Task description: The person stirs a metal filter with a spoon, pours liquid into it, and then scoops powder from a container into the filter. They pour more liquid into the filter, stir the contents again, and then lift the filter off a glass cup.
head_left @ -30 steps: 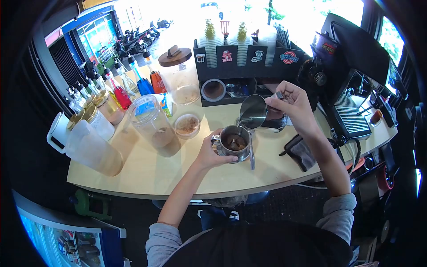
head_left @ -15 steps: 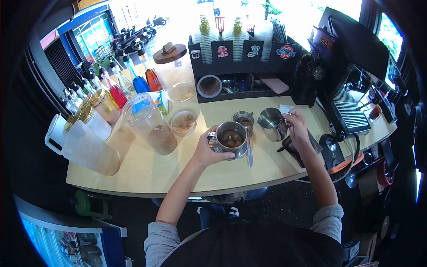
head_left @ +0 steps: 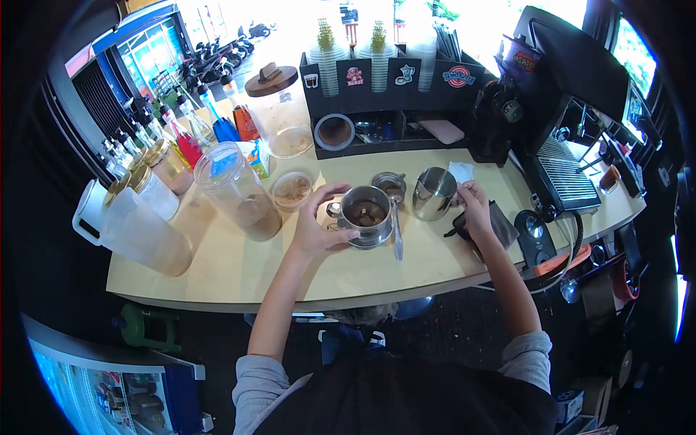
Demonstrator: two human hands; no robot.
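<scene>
Daylight pours in from a street with parked motorbikes (head_left: 210,65), and before it spreads a pale tabletop (head_left: 424,264), with a black rack (head_left: 395,105) along its back edge and a coffee machine (head_left: 562,174) by its right end. Near the middle, roughly midway between the front and back edges, sits a metal cup (head_left: 366,212) with dark contents. A spoon (head_left: 398,239) lies at its right side, handle toward the front edge; just behind stands a small metal dish (head_left: 390,188).

The person's left hand (head_left: 316,221) curves about the cup's left side, fingers and thumb spread wide; whether the thumb tip touches the metal cannot be told. Their right hand (head_left: 475,208) pinches a metal jug (head_left: 433,194) by its handle, to the right of the cup and apart from it. The jug looks upright and seems to rest on the tabletop.

Good handling here means a firm pinch on the handle until the jug's base sits flat, clear of the dark cloth (head_left: 502,228) close by. The left hand does best with a light touch, since a knock could tip the cup or jog the spoon.
</scene>
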